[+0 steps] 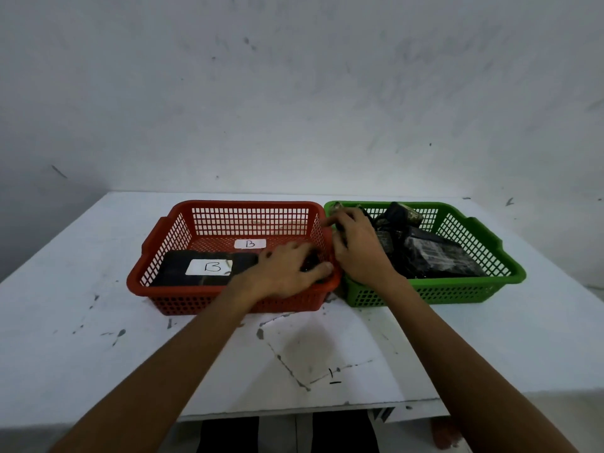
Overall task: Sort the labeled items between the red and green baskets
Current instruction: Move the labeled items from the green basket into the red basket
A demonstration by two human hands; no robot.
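a: what lies biggest in view?

b: the white desk (98, 338). on it sit the red basket (196, 302) to the person's left and the green basket (425, 294) to the right, long sides running left to right, short ends just beside each other.

a: and inside them?

b: the green basket holds a pile of dark wrapped items (434, 256), heaped and tilted. the red basket holds a flat dark bundle (176, 273) along its near wall, long axis left to right, with a white label (210, 267) marked "b". a second "b" label (250, 244) lies farther back on the basket floor.

a: where are the hands?

b: both reach forward, arms nearly straight and converging on the seam between the baskets. the left hand (287, 273) is palm down in the red basket's near right corner, fingers and thumb curled round a small dark item (310, 261). the right hand (359, 250) hovers over the green basket's left end, fingers bent toward the shared rims. something dark shows under them, but the blur hides whether it grips anything.

a: what does the next move turn on?

b: likely the pile. it lies right of both hands, so the right hand is nearer, and the red basket is a short carry leftward over the rims.
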